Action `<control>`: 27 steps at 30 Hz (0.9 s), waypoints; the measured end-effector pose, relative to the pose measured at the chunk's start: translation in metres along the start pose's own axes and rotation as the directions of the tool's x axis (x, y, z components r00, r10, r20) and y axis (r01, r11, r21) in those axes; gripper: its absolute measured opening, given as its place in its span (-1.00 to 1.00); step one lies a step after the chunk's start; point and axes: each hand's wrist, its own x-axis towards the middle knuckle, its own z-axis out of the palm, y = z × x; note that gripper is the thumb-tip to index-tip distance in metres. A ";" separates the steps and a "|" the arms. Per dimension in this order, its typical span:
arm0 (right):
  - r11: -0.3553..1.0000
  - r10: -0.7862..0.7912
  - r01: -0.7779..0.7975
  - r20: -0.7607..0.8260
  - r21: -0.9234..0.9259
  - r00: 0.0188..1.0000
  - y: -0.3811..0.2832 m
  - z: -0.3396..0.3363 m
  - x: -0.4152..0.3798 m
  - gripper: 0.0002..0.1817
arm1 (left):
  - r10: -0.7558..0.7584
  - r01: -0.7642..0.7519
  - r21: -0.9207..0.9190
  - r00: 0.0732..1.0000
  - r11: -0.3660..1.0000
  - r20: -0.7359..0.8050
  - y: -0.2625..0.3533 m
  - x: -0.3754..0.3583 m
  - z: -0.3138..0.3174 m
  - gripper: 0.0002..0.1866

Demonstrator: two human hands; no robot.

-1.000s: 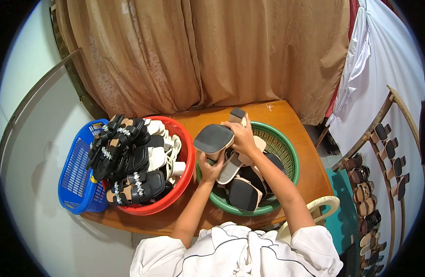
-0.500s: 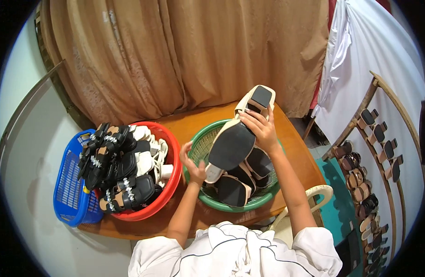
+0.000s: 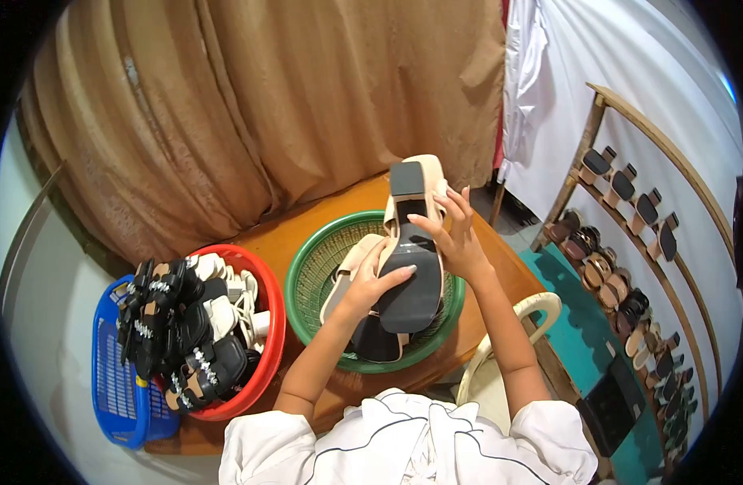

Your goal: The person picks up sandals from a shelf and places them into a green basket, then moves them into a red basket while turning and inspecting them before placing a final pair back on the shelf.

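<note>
A beige slide sandal [image 3: 412,295] with a dark sole and a block heel is held sole up over the green basket [image 3: 298,311], heel end pointing away from me. My left hand [image 3: 367,287] grips its front part, thumb lying across the sole and the other fingers hidden beneath. My right hand [image 3: 462,242] is at the sandal's right side, fingers spread and stretched out, thumb resting over the arch. Beneath and to the left, another beige sandal [image 3: 339,295] and more dark soles show in the basket.
To the left, a red tub [image 3: 276,323] is heaped with black jewelled sandals [image 3: 214,368] and white strappy ones [image 3: 222,315]. A blue basket [image 3: 113,412] stands beside it on the wooden table [image 3: 500,275]. At right are a cream chair [image 3: 541,311] and a rack of shoes [image 3: 646,206].
The sandal has turned more upright in my view. My left hand has come up from the basket's left side onto the sole, and my right fingers have spread. My view has swung right.
</note>
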 end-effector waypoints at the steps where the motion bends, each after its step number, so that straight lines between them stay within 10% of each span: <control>1: 0.993 0.097 -0.095 -0.018 0.076 0.995 -0.003 -0.005 -0.002 -0.40 | -0.017 0.028 -0.141 0.997 0.990 0.075 0.000 0.000 0.003 -0.29; 4: 0.866 0.427 -0.409 0.002 0.288 0.904 -0.017 -0.021 -0.018 -0.47 | 0.049 -0.054 -0.223 0.998 0.973 -0.024 -0.007 -0.007 0.017 -0.33; 7: 0.126 0.664 -0.644 0.418 0.755 0.620 -0.039 -0.028 -0.061 -0.47 | 0.106 -0.118 -0.241 0.992 0.963 -0.062 -0.013 -0.013 0.024 -0.34; 9: -0.306 0.553 -0.628 0.671 0.715 0.494 -0.064 -0.041 -0.087 -0.42 | 0.137 -0.155 -0.226 0.986 0.962 -0.091 -0.012 -0.018 0.029 -0.34; 14: -0.114 0.620 -0.663 0.574 0.740 0.535 -0.117 -0.047 -0.106 -0.24 | 0.208 -0.215 -0.153 0.976 0.965 -0.059 -0.019 -0.033 0.039 -0.20; 27: -0.233 0.840 -0.677 0.495 0.698 0.222 -0.143 -0.104 -0.157 -0.14 | 0.109 -0.059 -0.268 0.978 0.962 0.176 -0.054 -0.068 0.097 -0.16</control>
